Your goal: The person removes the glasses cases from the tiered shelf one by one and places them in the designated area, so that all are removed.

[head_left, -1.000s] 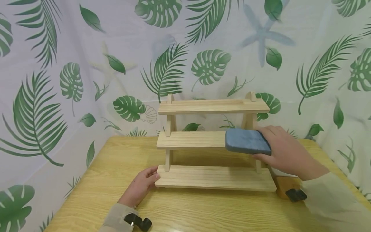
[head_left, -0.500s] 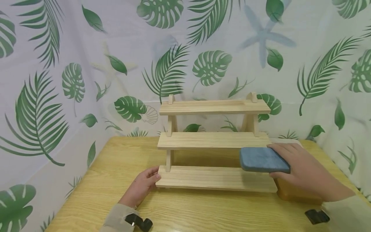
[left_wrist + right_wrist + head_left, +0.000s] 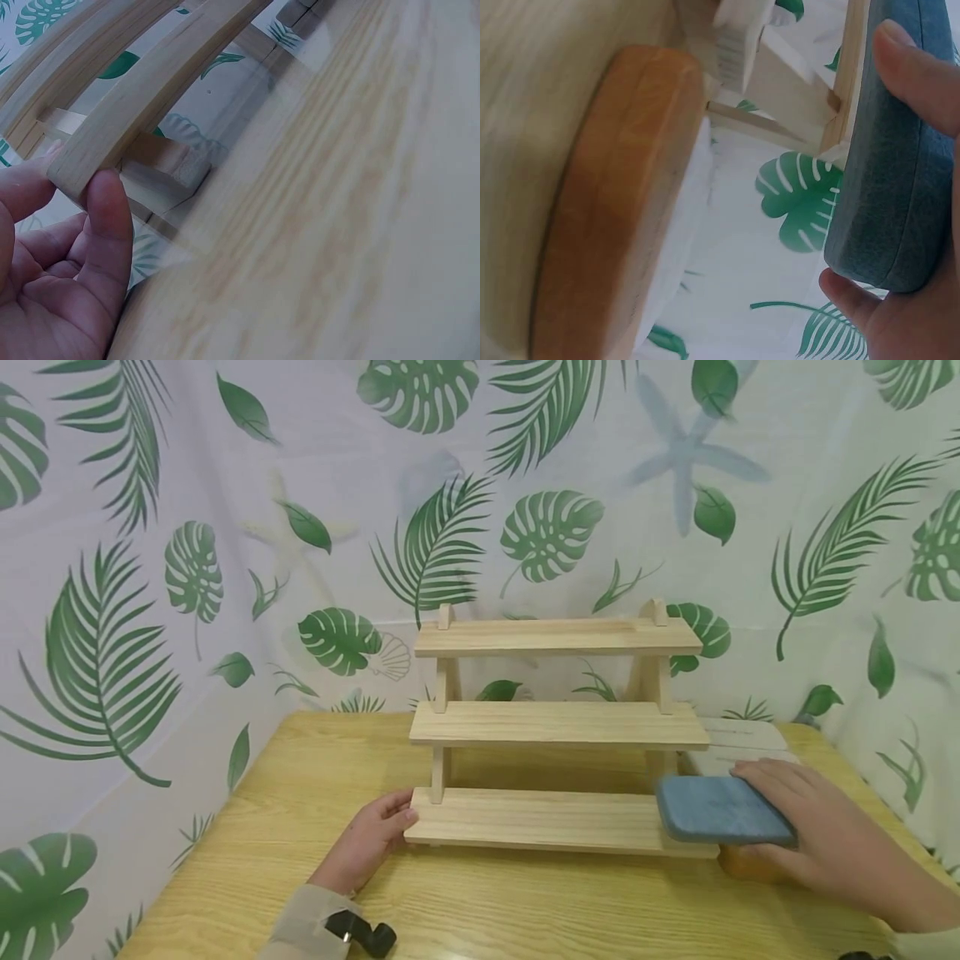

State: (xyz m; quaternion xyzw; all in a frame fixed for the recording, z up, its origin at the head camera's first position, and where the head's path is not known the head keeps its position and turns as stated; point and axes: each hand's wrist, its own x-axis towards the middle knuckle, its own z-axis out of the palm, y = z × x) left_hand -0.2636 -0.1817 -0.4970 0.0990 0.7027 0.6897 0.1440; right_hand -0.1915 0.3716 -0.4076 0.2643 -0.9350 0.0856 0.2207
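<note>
A blue case (image 3: 723, 810), rounded and seamed like a glasses case, is gripped by my right hand (image 3: 836, 847) above the right end of the lowest board. In the right wrist view, thumb and fingers hold either side of the blue case (image 3: 892, 165). The three-tier wooden display shelf (image 3: 558, 724) stands on the table. My left hand (image 3: 367, 843) pinches the left end of its lowest board; the left wrist view shows fingertips on that board's end (image 3: 79, 166). Below the blue case, an orange-brown case (image 3: 622, 195) lies on the table, mostly hidden in the head view.
A wooden table (image 3: 480, 906) carries the shelf. White items (image 3: 738, 735), flat on top, lie behind the right hand, beside the shelf's right side. A leaf-patterned cloth (image 3: 300, 485) hangs close behind and around the table.
My right hand has carried the blue case down and to the right, from the middle board's height to the lowest board's right end. The left hand keeps its hold on the shelf.
</note>
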